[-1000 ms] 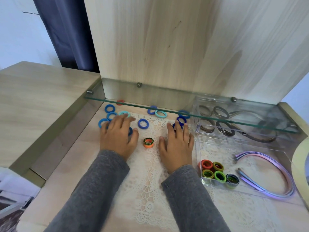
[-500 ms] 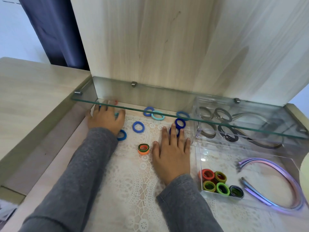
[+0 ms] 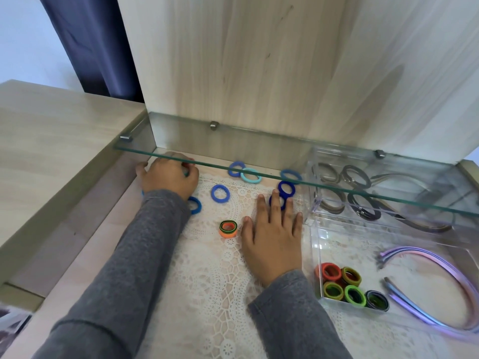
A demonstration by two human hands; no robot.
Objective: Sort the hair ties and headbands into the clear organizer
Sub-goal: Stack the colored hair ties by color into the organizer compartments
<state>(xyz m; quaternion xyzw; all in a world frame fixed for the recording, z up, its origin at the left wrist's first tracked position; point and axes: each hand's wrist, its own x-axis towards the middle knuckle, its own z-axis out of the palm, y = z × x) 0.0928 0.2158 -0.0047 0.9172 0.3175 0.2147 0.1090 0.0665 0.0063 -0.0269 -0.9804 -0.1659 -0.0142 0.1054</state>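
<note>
Several blue and teal hair ties lie loose on the lace mat (image 3: pixel 207 268), among them a blue one (image 3: pixel 220 193), a teal one (image 3: pixel 251 175) and a dark blue one (image 3: pixel 287 189). A small orange and green tie (image 3: pixel 228 228) sits mid-mat. My left hand (image 3: pixel 168 177) reaches to the back left under the glass shelf, its fingers curled over a cluster of hair ties. My right hand (image 3: pixel 272 237) lies flat on the mat, fingertips on a dark blue tie. The clear organizer (image 3: pixel 315 244) at the right holds coloured ties (image 3: pixel 350 283) and purple headbands (image 3: pixel 440 265).
A glass shelf (image 3: pixel 337 186) runs low across the back, over the far ties and the organizer's rear compartments, which hold dark ties (image 3: pixel 357 177) and a dark headband. A raised wooden ledge (image 3: pixel 51 151) borders the left side. A wooden panel stands behind.
My left hand has moved from the middle ties to the back left corner and curled its fingers over the ties there. My right hand has stayed flat on the mat.
</note>
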